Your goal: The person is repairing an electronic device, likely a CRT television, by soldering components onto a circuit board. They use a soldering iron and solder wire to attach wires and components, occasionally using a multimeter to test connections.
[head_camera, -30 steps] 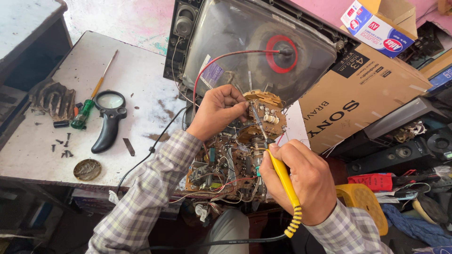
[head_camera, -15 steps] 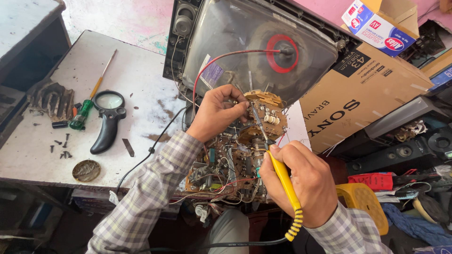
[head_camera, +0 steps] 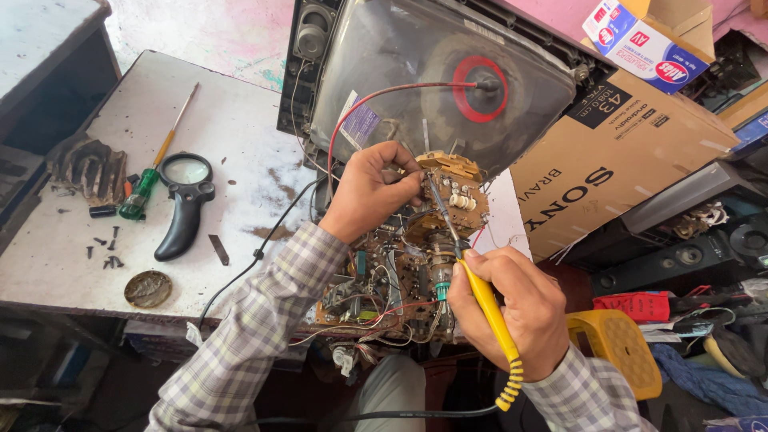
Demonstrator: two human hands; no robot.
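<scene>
The right hand (head_camera: 516, 316) is closed in a pen-like grip around the yellow handle of a soldering iron (head_camera: 488, 308), whose thin metal shaft slants up and to the left so that its tip meets the small tan neck board (head_camera: 456, 196) at the back of the picture tube (head_camera: 432, 80). The left hand (head_camera: 370, 190) is curled with its fingertips pinched on the left edge of that same board, among the wires there. Below both hands lies the main circuit board (head_camera: 384, 288), crowded with components and loose wiring. A red lead (head_camera: 376, 100) arcs from the boards up to the red cap on the tube. On the worn white workbench (head_camera: 232, 104) to the left, well apart from the hands, rest a black-handled magnifying glass (head_camera: 182, 200), a green-handled screwdriver (head_camera: 148, 180), a few scattered screws (head_camera: 104, 252) and a round tin lid (head_camera: 148, 289). A brown cardboard box (head_camera: 616, 152) leans just beside the tube.
</scene>
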